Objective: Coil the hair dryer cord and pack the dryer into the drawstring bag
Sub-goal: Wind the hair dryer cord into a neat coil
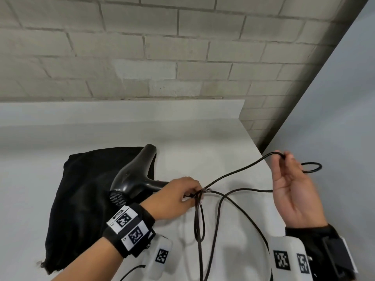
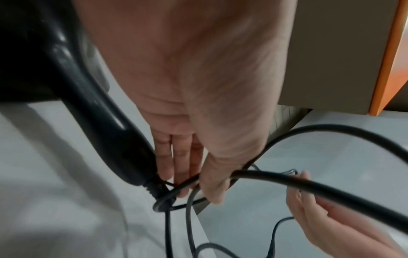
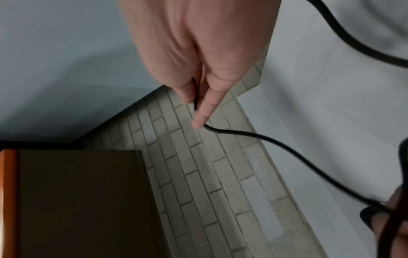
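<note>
Cord (image 1: 239, 171) limp, light, prob. springy; left hand (image 1: 176, 196) pinches loops mid-frame by dryer (image 1: 134, 175) handle; right hand (image 1: 292, 187) pinches strand, frame right. Bag (image 1: 81, 195) soft, lower left.

A pale grey-beige brick wall with darker mortar lines (image 1: 125, 47) fills the head view from 10 to 1 o'clock. Below it lies the white matte surface (image 1: 203, 138). At 3 o'clock stands a smooth light-grey panel (image 1: 334, 108). An orange-edged brown cabinet (image 3: 77, 200) shows in the right wrist view.
</note>
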A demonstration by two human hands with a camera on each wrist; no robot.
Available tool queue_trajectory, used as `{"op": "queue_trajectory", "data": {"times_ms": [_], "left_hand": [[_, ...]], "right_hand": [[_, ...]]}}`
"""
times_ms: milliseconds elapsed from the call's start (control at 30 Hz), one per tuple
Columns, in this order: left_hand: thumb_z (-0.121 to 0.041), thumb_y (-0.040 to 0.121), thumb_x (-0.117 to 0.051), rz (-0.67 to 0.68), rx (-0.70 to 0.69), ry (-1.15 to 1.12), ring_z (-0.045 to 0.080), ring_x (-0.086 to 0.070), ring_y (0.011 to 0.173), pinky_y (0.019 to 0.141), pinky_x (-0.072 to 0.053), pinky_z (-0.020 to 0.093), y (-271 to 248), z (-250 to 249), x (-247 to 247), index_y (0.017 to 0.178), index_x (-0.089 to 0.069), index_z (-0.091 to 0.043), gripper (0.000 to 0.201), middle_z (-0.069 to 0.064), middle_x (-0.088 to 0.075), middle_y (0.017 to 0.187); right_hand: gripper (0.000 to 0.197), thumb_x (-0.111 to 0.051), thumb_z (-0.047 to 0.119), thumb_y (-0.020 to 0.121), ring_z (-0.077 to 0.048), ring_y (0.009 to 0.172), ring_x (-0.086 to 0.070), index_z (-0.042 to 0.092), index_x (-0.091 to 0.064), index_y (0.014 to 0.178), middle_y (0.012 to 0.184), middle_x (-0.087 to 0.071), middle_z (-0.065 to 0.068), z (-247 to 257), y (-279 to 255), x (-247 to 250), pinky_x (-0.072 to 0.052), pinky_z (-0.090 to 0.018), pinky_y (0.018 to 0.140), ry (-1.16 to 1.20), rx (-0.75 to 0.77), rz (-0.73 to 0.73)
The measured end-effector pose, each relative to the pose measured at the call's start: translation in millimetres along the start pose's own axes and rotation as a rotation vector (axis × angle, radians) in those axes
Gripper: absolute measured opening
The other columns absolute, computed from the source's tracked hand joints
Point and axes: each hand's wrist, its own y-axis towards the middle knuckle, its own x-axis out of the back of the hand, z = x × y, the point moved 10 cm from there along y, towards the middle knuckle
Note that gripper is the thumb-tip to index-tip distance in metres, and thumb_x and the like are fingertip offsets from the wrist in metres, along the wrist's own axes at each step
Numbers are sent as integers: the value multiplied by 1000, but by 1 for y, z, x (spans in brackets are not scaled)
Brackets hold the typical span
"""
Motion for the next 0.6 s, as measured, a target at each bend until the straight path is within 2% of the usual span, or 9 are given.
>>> {"op": "queue_trajectory", "data": {"times_ms": [100,233,333,400,467,500,533,600], "left_hand": [[-13,90,-68,32,-11,1,15,-66,93,89,-53,40,0,-3,12,97,-64,-20,10,-1,-68,97],[-8,96,-53,-12,8,-114,23,-66,102,94,-52,48,-2,-15,44,90,-54,-30,23,-6,-69,104],[-13,100,-48,-108,-28,-95,19,-67,100,90,-53,51,-3,-38,77,101,-49,-10,3,-6,-67,103],[-15,100,-47,-193,-71,-79,19,-69,97,86,-54,52,-5,-57,102,101,-42,-7,10,-6,-64,102],[-11,101,-46,-279,-87,-89,17,-70,83,71,-56,38,-9,-73,129,98,-38,-15,9,-7,-60,97],[-11,101,-46,-324,-91,-85,19,-68,72,61,-52,29,-12,-83,143,96,-37,-18,13,-7,-58,94],[-12,101,-47,-368,-95,-77,24,-60,60,53,-46,28,-15,-91,155,94,-37,-20,15,-6,-57,91],[-18,102,-49,-442,-99,-48,32,-38,50,45,-37,41,-21,-107,179,93,-39,-21,14,9,-52,84]], "right_hand": [[18,-47,7,99,-6,86,-71,7,-62,91,80,-72,2,-3,1,12,-56,-17,80,-4,-6,-38],[11,-52,9,91,-9,90,-72,5,-61,97,82,-74,0,-7,-3,13,-56,-18,80,-10,-10,-27],[14,-49,8,96,-15,95,-73,4,-57,107,89,-75,-5,-14,-9,5,-56,-22,81,-94,-35,17],[25,-59,14,90,-23,99,-72,4,-56,113,102,-74,-11,-25,-17,-6,-58,-27,80,-229,-87,85],[54,-79,30,72,-29,100,-70,6,-59,117,111,-72,-12,-39,-30,-21,-59,-30,78,-437,-150,192],[60,-85,36,67,-30,99,-70,9,-63,115,111,-73,-12,-47,-39,-31,-60,-30,76,-550,-171,267],[53,-85,37,68,-30,98,-70,11,-67,110,108,-73,-11,-55,-49,-41,-59,-31,75,-660,-186,351],[19,-75,24,79,-27,89,-71,14,-73,96,97,-75,-12,-67,-68,-63,-58,-29,71,-794,-182,504]]}}
